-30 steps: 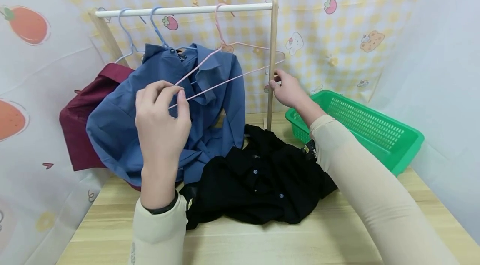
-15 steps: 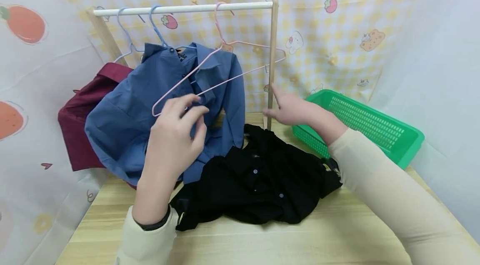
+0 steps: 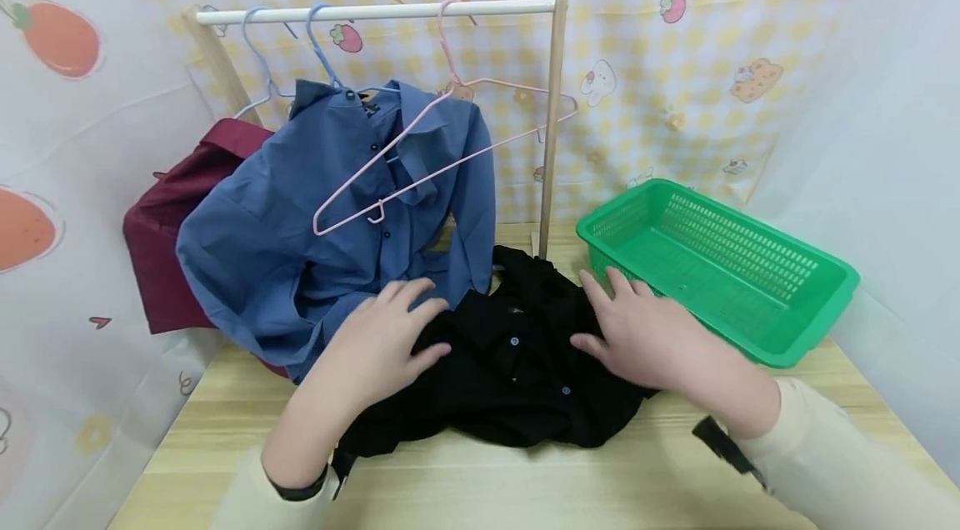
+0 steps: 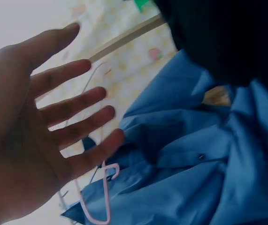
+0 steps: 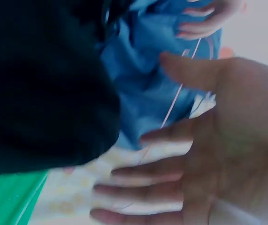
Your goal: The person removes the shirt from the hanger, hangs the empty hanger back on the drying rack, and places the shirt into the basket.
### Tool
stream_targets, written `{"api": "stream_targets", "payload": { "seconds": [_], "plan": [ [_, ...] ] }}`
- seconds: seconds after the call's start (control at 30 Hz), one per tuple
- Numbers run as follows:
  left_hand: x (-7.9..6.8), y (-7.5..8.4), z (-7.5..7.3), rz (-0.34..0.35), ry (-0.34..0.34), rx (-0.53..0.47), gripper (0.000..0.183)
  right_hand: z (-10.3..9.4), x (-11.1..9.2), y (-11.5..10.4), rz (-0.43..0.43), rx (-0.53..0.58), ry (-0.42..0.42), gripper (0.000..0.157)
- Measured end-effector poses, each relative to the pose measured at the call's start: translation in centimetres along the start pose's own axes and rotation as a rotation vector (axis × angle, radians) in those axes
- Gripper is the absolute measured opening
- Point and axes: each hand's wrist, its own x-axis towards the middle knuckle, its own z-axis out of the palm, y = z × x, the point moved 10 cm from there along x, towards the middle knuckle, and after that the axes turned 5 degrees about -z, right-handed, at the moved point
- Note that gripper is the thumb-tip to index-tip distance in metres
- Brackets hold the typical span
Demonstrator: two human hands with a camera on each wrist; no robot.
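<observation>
A black shirt (image 3: 517,397) with pale buttons lies crumpled on the wooden table. Over its left part is my left hand (image 3: 390,338), fingers spread and holding nothing. My right hand (image 3: 645,330) hovers at the shirt's right side, its fingers also spread and nothing in them. Both wrist views show the palms bare, the left hand (image 4: 44,117) in front of the blue shirt (image 4: 185,154) and the right hand (image 5: 209,154) beside the black shirt (image 5: 40,93). A bare pink hanger (image 3: 420,182) hangs from the white rail (image 3: 390,12).
Left on the rack, a blue shirt (image 3: 255,238) hangs on a blue hanger (image 3: 318,47), with a maroon garment (image 3: 168,238) behind it. A wooden post (image 3: 553,122) holds the rail's right end. At the right stands a green basket (image 3: 817,297) on the table (image 3: 480,488).
Both hands have left the rack and come down to the black shirt. The left hand has let go of the pink hanger, and the right hand has left the post area.
</observation>
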Motion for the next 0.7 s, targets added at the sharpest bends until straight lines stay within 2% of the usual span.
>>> {"api": "stream_targets", "payload": {
  "seconds": [0.13, 0.2, 0.27, 0.4, 0.57, 0.7],
  "plan": [
    [-0.8, -0.4, 3.9, -0.099, -0.234, -0.009, 0.069, 1.4, -3.0, -0.5, 0.061, -0.162, 0.066, 0.090],
    [-1.2, -0.5, 5.4, -0.150, -0.330, -0.027, 0.076, 2.6, -3.7, -0.6, 0.067, -0.175, 0.040, 0.094],
    [-1.6, -0.6, 6.5, -0.195, -0.396, -0.042, 0.081, 4.0, -3.7, -0.6, 0.065, -0.145, -0.013, 0.098],
    [-2.1, -1.0, 7.9, -0.281, -0.458, -0.054, 0.090, 6.9, -2.7, -0.2, 0.087, -0.024, -0.128, 0.111],
    [-2.7, -1.9, 9.3, -0.385, -0.500, -0.026, 0.102, 9.1, -1.5, 0.4, 0.116, 0.059, -0.170, 0.126],
    [-3.0, -2.0, 10.3, -0.420, -0.531, -0.052, 0.106, 10.4, -0.7, 0.4, 0.112, 0.114, -0.202, 0.137]
  ]
}}
